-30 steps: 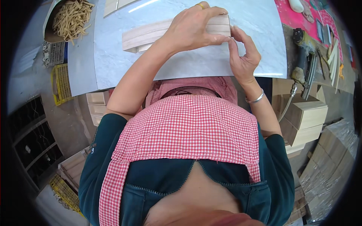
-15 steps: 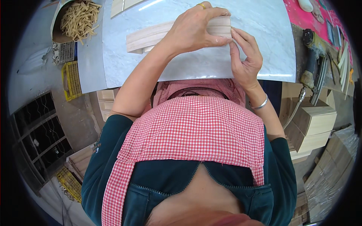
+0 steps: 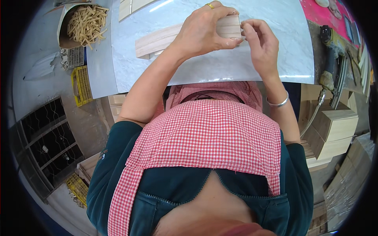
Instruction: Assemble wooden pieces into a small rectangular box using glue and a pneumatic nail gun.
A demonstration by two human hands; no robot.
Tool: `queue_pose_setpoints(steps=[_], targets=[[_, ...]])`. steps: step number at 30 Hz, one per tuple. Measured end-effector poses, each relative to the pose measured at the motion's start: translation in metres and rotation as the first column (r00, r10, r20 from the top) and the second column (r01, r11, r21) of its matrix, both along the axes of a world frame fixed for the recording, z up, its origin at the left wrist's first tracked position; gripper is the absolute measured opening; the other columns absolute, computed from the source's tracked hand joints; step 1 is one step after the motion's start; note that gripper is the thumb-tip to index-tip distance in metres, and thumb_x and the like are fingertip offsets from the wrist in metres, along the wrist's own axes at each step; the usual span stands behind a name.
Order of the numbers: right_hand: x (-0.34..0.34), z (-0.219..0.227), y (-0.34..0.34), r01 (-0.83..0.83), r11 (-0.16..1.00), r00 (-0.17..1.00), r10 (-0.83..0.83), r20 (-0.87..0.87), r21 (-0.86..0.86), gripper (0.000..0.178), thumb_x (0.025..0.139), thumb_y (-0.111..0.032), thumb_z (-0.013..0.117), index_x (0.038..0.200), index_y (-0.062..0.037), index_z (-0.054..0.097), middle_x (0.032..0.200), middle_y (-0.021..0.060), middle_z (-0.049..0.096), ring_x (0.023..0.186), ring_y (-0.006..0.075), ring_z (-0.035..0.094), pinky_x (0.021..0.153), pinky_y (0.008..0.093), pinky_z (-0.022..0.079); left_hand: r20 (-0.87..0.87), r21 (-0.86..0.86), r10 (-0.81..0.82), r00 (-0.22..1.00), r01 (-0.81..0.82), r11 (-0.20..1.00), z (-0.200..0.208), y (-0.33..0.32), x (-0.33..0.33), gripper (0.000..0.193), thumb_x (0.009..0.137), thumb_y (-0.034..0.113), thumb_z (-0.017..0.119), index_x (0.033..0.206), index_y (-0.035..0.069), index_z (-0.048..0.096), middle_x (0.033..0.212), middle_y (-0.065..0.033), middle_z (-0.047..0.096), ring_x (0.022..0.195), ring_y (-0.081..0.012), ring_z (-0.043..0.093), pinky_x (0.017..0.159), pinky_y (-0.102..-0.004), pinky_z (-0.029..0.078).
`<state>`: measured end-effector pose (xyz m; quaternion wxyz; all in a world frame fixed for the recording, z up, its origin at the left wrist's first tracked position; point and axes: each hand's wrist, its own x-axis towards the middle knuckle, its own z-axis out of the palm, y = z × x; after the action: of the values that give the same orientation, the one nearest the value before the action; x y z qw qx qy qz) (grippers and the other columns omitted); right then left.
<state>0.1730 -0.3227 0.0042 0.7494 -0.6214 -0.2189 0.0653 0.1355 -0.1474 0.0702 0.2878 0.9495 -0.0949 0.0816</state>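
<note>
A long, pale wooden box [image 3: 157,38] rests on the marbled white tabletop [image 3: 212,67], its grain running lengthwise. My left hand [image 3: 199,31] reaches across it from above, thumb on the near edge and fingers on the far edge, gripping it near its right end. Just off that end is my right hand [image 3: 264,49], with curled fingers and the thumb against the index finger. Whatever the pinch may hold is too small to make out. Under the box's left part, a light piece shows at the near edge; most of it is hidden.
At the far left stands a container of wooden strips [image 3: 86,23], with a yellow crate [image 3: 82,84] below. Flat wooden boards [image 3: 132,7] lie at the table's far edge. On the right are a hand tool with a hose [image 3: 326,74], a pink cloth [image 3: 321,15] and stacked wooden boxes [image 3: 338,126].
My right hand has drawn back slightly to the right from the box's end, and its fingers have curled in. My left hand keeps its grip on the box.
</note>
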Motion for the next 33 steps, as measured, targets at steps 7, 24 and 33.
queue_pose_setpoints(steps=[7, 24, 33], targets=[[0.013, 0.004, 0.011, -0.076, 0.996, 0.997, 0.075, -0.018, -0.046, 0.010, 0.090, -0.013, 0.070, 0.090, -0.0062, 0.062, 0.081, 0.0006, 0.061, 0.074, 0.0119, 0.055, 0.068, 0.0242, 0.047, -0.066, -0.059, 0.003, 0.998, -0.007, 0.998, 0.014, 0.000, 0.001, 0.057, 0.068, 0.024, 0.088, 0.114, -0.003, 0.068, 0.096, -0.0141, 0.066, 0.084, -0.0278, 0.064, 0.077, -0.0345, 0.052], [0.014, -0.001, -0.003, -0.173, 0.983, 0.974, 0.181, -0.140, 0.065, 0.011, 0.092, -0.016, 0.067, 0.089, -0.0060, 0.063, 0.078, 0.0006, 0.061, 0.073, 0.0116, 0.055, 0.069, 0.0235, 0.047, -0.058, -0.066, -0.012, 0.998, 0.008, 0.998, 0.011, 0.002, 0.004, 0.056, 0.067, 0.021, 0.089, 0.114, -0.003, 0.069, 0.097, -0.0144, 0.067, 0.084, -0.0274, 0.064, 0.079, -0.0341, 0.053], [-0.003, -0.005, -0.011, -0.071, 0.996, 0.997, 0.073, 0.030, -0.051, 0.007, 0.090, -0.009, 0.068, 0.095, -0.0040, 0.066, 0.087, 0.0026, 0.066, 0.078, 0.0132, 0.058, 0.073, 0.0255, 0.049, -0.020, -0.053, -0.031, 0.999, 0.030, 0.998, 0.009, 0.003, 0.003, 0.058, 0.066, 0.021, 0.089, 0.115, -0.004, 0.069, 0.098, -0.0145, 0.067, 0.085, -0.0276, 0.064, 0.080, -0.0337, 0.053]])
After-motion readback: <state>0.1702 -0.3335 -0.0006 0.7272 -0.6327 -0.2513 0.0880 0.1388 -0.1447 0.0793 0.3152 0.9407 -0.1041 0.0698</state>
